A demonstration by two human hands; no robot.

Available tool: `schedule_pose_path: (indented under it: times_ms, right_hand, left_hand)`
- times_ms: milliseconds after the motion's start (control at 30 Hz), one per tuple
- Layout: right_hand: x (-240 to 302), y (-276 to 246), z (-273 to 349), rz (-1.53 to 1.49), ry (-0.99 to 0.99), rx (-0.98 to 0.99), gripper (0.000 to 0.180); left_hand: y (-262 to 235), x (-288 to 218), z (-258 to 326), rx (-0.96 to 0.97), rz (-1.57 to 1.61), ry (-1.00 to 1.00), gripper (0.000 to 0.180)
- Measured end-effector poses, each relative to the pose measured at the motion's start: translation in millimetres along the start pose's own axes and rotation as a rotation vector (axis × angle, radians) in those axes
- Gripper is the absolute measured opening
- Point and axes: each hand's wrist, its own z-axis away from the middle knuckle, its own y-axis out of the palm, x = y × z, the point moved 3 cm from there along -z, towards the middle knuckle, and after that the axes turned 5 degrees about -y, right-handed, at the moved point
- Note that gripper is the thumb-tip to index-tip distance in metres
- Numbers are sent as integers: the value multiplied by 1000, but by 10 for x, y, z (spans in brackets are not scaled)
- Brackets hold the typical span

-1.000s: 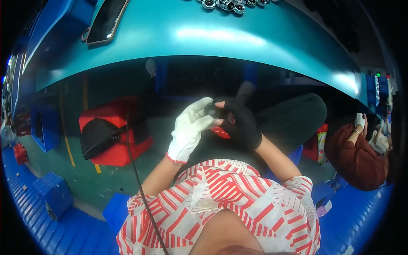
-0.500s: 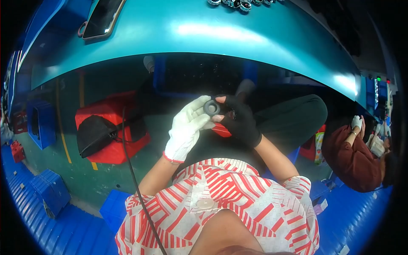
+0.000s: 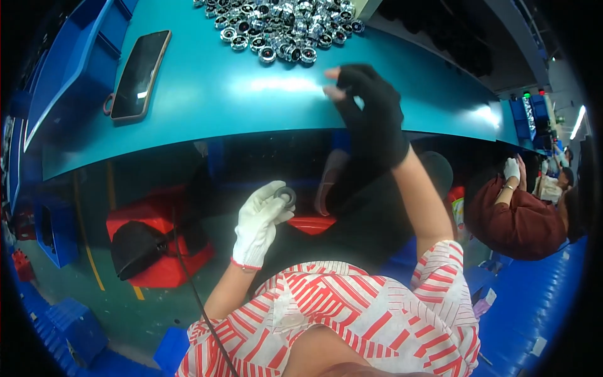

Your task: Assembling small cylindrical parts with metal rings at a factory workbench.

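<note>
My left hand (image 3: 259, 224), in a white knit glove, holds a small dark ring-shaped part (image 3: 286, 196) between its fingertips, below the table's front edge over my lap. My right hand (image 3: 370, 113), in a black fingerless glove, is raised over the teal table (image 3: 207, 94) with its fingers apart and nothing in it. It is a short way below a heap of several shiny metal ring parts (image 3: 282, 28) lying at the far side of the table.
A dark phone (image 3: 139, 74) lies on the table's left part. Under the table stand a red crate (image 3: 164, 242) with a black bag (image 3: 135, 248) on it, and blue bins at left. Another person in a dark red top (image 3: 524, 220) sits at right.
My right hand has let go of the ring and risen from my lap up over the table toward the heap. The left hand stays low, now holding the ring alone.
</note>
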Motion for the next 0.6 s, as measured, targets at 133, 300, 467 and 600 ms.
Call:
schedule_pose_path:
  times_ms: [133, 300, 467, 600]
  right_hand:
    - [-323, 187, -287, 137, 65, 102, 28]
    - [-397, 364, -348, 256, -10, 135, 27]
    - [-519, 186, -311, 194, 129, 143, 19]
    - [-587, 95, -230, 312, 125, 224, 22]
  left_hand:
    - [4, 32, -19, -1, 20, 7, 38]
    - [-99, 16, -32, 9, 8, 20, 34]
    - [-91, -5, -33, 10, 12, 10, 33]
    - [-78, 8, -38, 21, 16, 4, 33]
